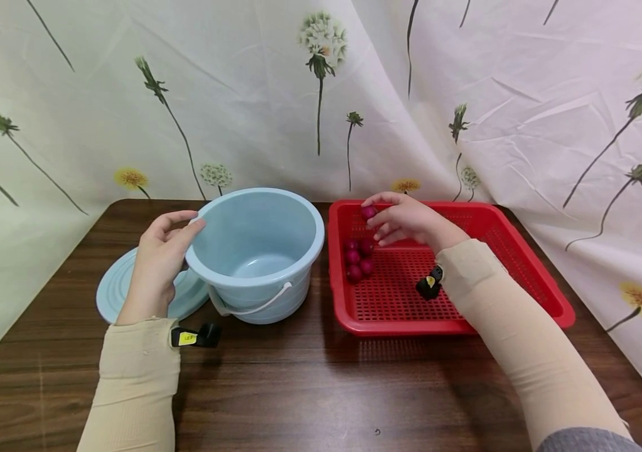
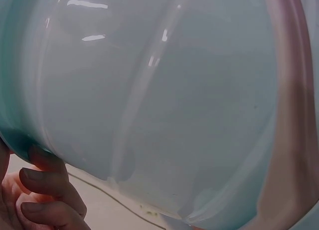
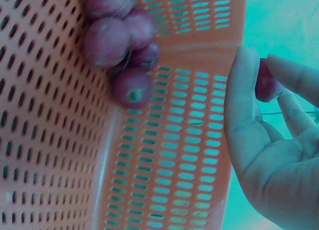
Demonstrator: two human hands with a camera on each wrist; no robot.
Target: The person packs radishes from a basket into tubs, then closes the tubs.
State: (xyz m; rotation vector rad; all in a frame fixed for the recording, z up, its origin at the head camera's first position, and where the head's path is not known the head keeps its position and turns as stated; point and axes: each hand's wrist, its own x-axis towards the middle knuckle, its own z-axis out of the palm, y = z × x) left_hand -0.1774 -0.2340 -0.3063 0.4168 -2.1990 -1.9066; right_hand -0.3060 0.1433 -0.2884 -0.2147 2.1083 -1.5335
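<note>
My left hand point(image 1: 157, 257) grips the left rim of a light blue bucket point(image 1: 241, 232), thumb over the edge. The bucket stands upright, and its visible floor holds nothing. In the left wrist view the bucket's wall point(image 2: 209, 105) fills most of the picture, with curled fingers point(image 2: 52, 190) at its edge. Above the left side of a red plastic basket point(image 1: 349, 323), my right hand point(image 1: 405, 220) pinches one purplish-red radish point(image 1: 368, 213) between thumb and fingers. Several more radishes point(image 1: 353, 257) cluster below it in the basket; the right wrist view shows the held radish point(image 3: 267, 83) too.
A round light blue lid point(image 1: 114, 289) lies on the dark wooden table point(image 1: 292, 395), partly behind my left hand and the bucket. The bucket's white handle point(image 1: 258, 306) hangs down in front. A flowered cloth point(image 1: 264, 94) hangs behind the table.
</note>
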